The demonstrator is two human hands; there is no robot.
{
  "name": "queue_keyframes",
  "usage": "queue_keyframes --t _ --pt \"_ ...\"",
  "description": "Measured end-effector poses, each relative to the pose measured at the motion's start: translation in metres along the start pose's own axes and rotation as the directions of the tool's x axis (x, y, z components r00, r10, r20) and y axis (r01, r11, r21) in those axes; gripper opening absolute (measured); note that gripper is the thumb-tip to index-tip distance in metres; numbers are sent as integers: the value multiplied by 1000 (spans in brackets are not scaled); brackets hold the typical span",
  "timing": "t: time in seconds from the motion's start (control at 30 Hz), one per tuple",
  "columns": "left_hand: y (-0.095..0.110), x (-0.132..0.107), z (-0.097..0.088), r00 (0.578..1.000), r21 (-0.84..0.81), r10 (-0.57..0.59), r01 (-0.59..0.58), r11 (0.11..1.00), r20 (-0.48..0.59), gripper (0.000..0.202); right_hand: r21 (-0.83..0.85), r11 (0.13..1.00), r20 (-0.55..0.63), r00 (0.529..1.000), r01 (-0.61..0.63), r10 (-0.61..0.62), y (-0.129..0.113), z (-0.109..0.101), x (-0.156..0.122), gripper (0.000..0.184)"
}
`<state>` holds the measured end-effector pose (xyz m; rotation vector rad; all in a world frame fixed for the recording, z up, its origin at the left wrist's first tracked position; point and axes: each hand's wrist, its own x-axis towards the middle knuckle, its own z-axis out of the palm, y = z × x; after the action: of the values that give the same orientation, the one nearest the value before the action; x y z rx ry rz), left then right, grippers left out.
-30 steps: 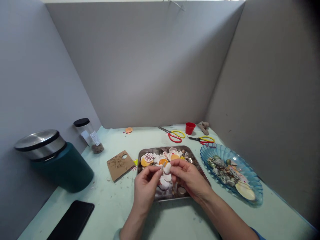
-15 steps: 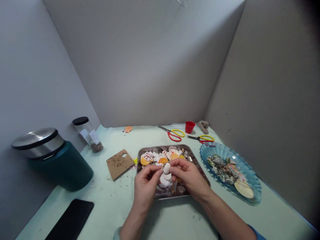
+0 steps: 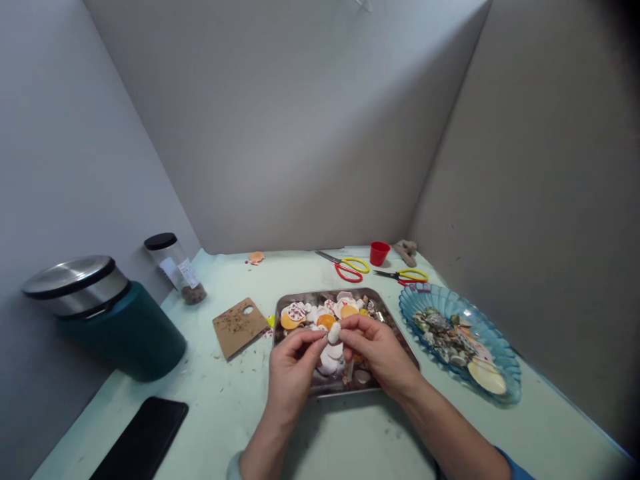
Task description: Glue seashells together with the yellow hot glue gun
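A small white piece (image 3: 334,333), rounded and too small to name surely, is pinched between my two hands above a metal tray (image 3: 345,395). My right hand (image 3: 373,347) grips it from the right between thumb and fingertips. On the other side my left hand (image 3: 296,363) is closed in a pinch at its lower left edge; whether a separate bit lies in those fingertips I cannot make out. Inside the tray are white, orange and red-speckled flat pieces, among them an orange disc (image 3: 326,321) and a speckled round (image 3: 297,311). My hands hide part of the tray.
Left stand a teal bottle (image 3: 135,333), a black-lidded jar (image 3: 176,267), a phone (image 3: 143,440) and a brown board (image 3: 240,328) with crumbs. Behind are scissors (image 3: 350,268), smaller scissors (image 3: 403,275) and a red cup (image 3: 379,253). A blue glass dish (image 3: 513,373) with mixed pieces is right.
The white piece has turned slightly between my fingertips and now shows a narrower side. Both hands stay in nearly the same place over the tray.
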<state>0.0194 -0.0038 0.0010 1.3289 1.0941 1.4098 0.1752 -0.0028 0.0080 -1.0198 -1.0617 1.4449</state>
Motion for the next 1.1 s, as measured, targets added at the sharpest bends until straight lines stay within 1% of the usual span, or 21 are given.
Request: queue_keyframes --t 0.17,0.43,0.87,1.1 --pt "1 0 0 1000 14 10 -11 1000 7 10 30 1000 5 1000 2 -2 2 -1 0 26" --pt "1 1 1 999 -10 31 -31 999 29 7 104 993 31 999 -47 44 5 -1 0 28" --pt "1 2 -1 996 -41 77 -76 996 35 6 136 989 53 998 -50 43 0 2 -1 28" --pt "0 2 0 995 -52 95 -93 994 31 5 127 989 64 996 -76 68 0 2 -1 29"
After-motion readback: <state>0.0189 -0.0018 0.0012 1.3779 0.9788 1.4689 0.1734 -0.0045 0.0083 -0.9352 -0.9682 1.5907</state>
